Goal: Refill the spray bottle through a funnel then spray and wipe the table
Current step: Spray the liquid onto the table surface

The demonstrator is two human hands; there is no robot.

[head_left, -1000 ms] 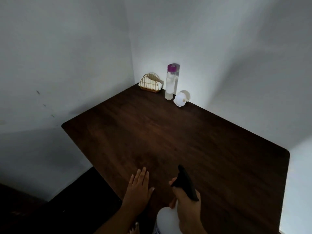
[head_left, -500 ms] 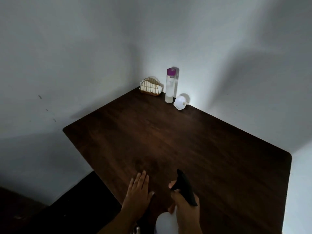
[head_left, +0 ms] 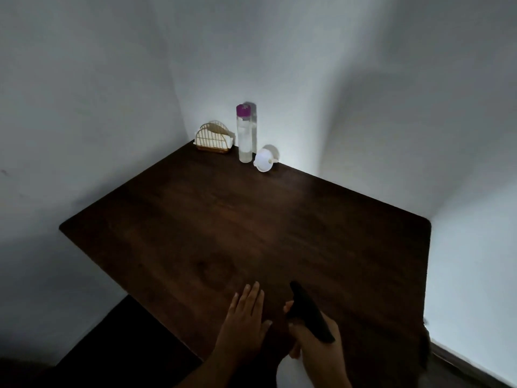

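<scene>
My right hand (head_left: 319, 351) grips a white spray bottle with a black trigger head (head_left: 309, 315) over the near edge of the dark wooden table (head_left: 251, 225); the nozzle points away from me. My left hand (head_left: 243, 329) lies flat on the table beside it, fingers spread, holding nothing. In the far corner stands a tall clear bottle with a purple cap (head_left: 244, 134), closed and holding clear liquid. A white funnel (head_left: 264, 161) lies on its side just right of that bottle.
A wire napkin holder with white napkins (head_left: 213, 138) sits in the far corner, left of the tall bottle. White walls close the table in at the back and left. The floor drops away dark at the near left.
The view has shifted slightly. Both hands stay in nearly the same pose at the near edge, the right still holding the spray bottle.
</scene>
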